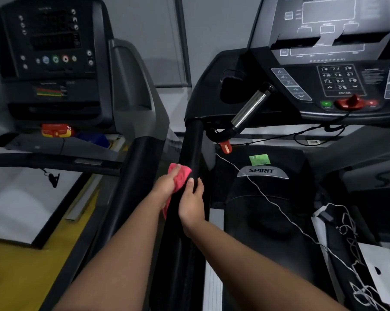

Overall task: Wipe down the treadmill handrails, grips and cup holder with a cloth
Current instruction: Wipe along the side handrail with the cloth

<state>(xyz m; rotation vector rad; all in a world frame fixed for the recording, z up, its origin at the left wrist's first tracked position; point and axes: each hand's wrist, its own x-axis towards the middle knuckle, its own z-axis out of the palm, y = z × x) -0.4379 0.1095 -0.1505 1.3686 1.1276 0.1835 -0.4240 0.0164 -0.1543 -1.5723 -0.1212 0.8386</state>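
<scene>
A pink cloth [182, 176] is pressed against the left side of the black padded handrail [192, 144] of the right-hand treadmill. My left hand [166, 186] is closed on the cloth, thumb on top. Just below it, my right hand [192, 202] wraps around the same handrail, fingers curled over its right side. Further up, a chrome pulse grip [250, 108] angles toward the console. A dark cup holder recess [231, 89] sits in the console's left wing.
The Spirit console [339, 81] with keypad and red stop knob is at upper right. A second treadmill [52, 63] stands on the left, its handrail [135, 176] close beside mine. White cords [351, 243] and paper lie on the belt at lower right.
</scene>
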